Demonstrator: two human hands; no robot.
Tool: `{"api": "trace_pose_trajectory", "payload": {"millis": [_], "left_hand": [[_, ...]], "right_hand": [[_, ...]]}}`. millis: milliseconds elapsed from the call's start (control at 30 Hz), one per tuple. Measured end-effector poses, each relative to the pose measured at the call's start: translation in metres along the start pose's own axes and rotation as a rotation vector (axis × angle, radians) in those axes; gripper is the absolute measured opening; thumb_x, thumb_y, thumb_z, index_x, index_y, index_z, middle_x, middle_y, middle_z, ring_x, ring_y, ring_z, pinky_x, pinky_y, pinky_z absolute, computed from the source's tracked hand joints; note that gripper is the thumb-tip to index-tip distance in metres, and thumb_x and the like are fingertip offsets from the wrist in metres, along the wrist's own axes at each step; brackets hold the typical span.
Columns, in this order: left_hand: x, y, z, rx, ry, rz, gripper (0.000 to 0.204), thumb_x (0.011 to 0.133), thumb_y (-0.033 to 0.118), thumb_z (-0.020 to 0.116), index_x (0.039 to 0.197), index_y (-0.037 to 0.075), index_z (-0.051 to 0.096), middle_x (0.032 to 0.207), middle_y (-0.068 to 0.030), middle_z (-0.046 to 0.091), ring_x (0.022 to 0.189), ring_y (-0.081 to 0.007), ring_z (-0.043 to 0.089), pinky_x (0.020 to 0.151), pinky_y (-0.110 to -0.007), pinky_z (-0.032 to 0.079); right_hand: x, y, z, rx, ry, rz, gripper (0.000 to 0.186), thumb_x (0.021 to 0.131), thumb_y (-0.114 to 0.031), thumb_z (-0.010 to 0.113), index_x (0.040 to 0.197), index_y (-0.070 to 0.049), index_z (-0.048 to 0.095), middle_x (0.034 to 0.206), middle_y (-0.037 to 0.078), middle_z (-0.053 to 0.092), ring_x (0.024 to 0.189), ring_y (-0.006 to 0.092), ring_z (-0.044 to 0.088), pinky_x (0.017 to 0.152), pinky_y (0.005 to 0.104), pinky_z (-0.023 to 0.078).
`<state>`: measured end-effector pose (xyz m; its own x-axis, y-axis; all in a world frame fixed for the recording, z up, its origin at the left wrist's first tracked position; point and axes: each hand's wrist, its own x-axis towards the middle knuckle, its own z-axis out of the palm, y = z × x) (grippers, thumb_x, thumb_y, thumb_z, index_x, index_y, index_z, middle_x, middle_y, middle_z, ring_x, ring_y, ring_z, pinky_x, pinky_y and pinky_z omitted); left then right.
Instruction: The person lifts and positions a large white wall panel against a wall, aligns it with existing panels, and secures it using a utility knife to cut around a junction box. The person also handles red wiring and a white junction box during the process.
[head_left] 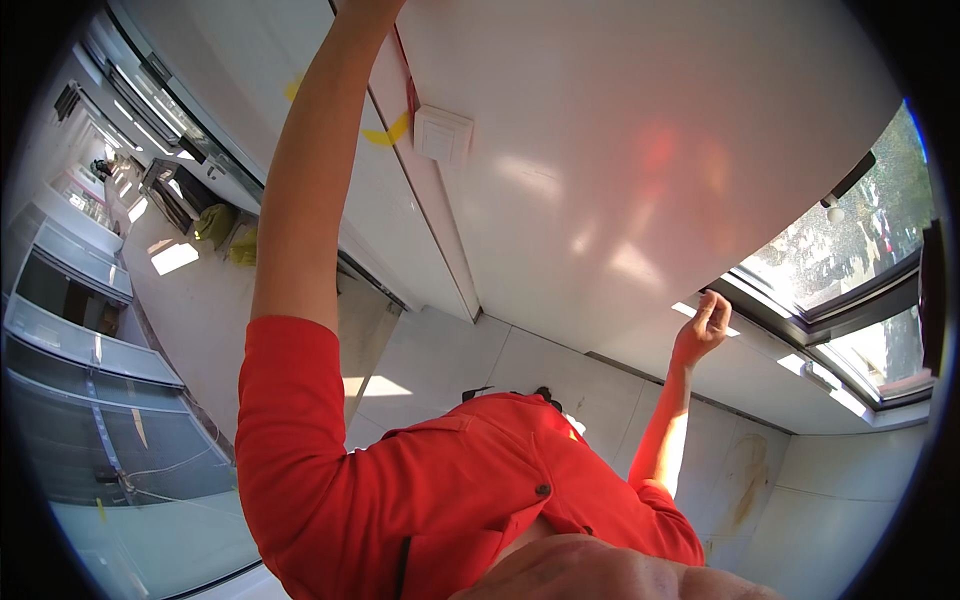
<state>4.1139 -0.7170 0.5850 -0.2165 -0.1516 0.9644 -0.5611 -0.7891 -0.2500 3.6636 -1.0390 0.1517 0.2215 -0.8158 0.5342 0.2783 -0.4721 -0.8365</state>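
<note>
My left forearm (318,170) reaches up beside a door frame (430,190), and its hand lies beyond the upper edge of the picture. On the right, my right hand (708,318) is raised close to the glossy white wall (580,90), just below the corner of the window frame (745,295). Its fingers are curled together; whatever they may hold is too small or hidden to make out. A white square switch plate (443,135) sits on the wall next to the door frame, right of my left forearm.
A dark-framed window (840,250) lets in sunlight at the right. Yellow tape (387,131) marks the door side. Pale tiles (450,350) cover the floor. Beyond the doorway, a corridor holds green sacks (215,225) and glass panels (110,420) along its left.
</note>
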Motion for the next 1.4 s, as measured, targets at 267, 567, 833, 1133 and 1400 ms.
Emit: {"api": "trace_pose_trajectory", "payload": {"millis": [267,567,833,1133,1400], "left_hand": [[-0.001,0.002,0.019,0.045,-0.008,-0.032,0.068,0.11,0.036,0.059,0.152,-0.015,0.048,0.162,-0.0355,0.046,0.152,-0.049,0.043,0.128,-0.052,0.033],[-0.007,-0.004,0.016,0.143,0.064,0.048,0.064,0.11,0.035,0.058,0.151,-0.014,0.052,0.161,-0.034,0.049,0.149,-0.0481,0.047,0.124,-0.052,0.039],[-0.007,-0.023,0.037,0.135,0.03,0.189,0.055,0.111,0.036,0.053,0.141,-0.011,0.059,0.144,-0.0313,0.06,0.135,-0.0476,0.057,0.114,-0.054,0.047],[0.001,-0.061,0.067,0.099,0.124,0.331,0.075,0.112,0.054,0.039,0.13,-0.011,0.072,0.148,-0.0324,0.062,0.143,-0.049,0.055,0.124,-0.055,0.042],[0.006,-0.026,0.039,0.104,-0.071,0.164,0.06,0.11,0.039,0.045,0.114,-0.016,0.069,0.143,-0.0376,0.061,0.13,-0.0535,0.061,0.116,-0.054,0.049]], "right_hand": [[-0.356,0.127,-0.174,-0.808,-0.817,1.555,0.061,0.107,-0.048,0.067,0.147,-0.002,0.064,0.14,0.021,0.071,0.135,0.0315,0.063,0.114,0.041,0.047],[-0.379,0.036,-0.253,-0.741,-0.672,1.663,0.057,0.105,-0.044,0.069,0.143,-0.002,0.067,0.133,0.02,0.072,0.127,0.0298,0.066,0.108,0.04,0.049],[-0.418,0.005,-0.261,-0.701,-0.521,1.681,0.053,0.104,-0.042,0.07,0.14,-0.002,0.069,0.126,0.019,0.074,0.121,0.0282,0.068,0.103,0.0392,0.051],[-0.466,0.025,-0.215,-0.631,-0.618,1.751,0.049,0.102,-0.038,0.071,0.136,-0.002,0.071,0.119,0.019,0.075,0.113,0.0265,0.071,0.096,0.0382,0.053],[-0.439,0.047,-0.206,-0.634,-0.66,1.69,0.046,0.101,-0.036,0.072,0.133,-0.003,0.073,0.113,0.018,0.077,0.107,0.0249,0.073,0.091,0.0374,0.055]]}}
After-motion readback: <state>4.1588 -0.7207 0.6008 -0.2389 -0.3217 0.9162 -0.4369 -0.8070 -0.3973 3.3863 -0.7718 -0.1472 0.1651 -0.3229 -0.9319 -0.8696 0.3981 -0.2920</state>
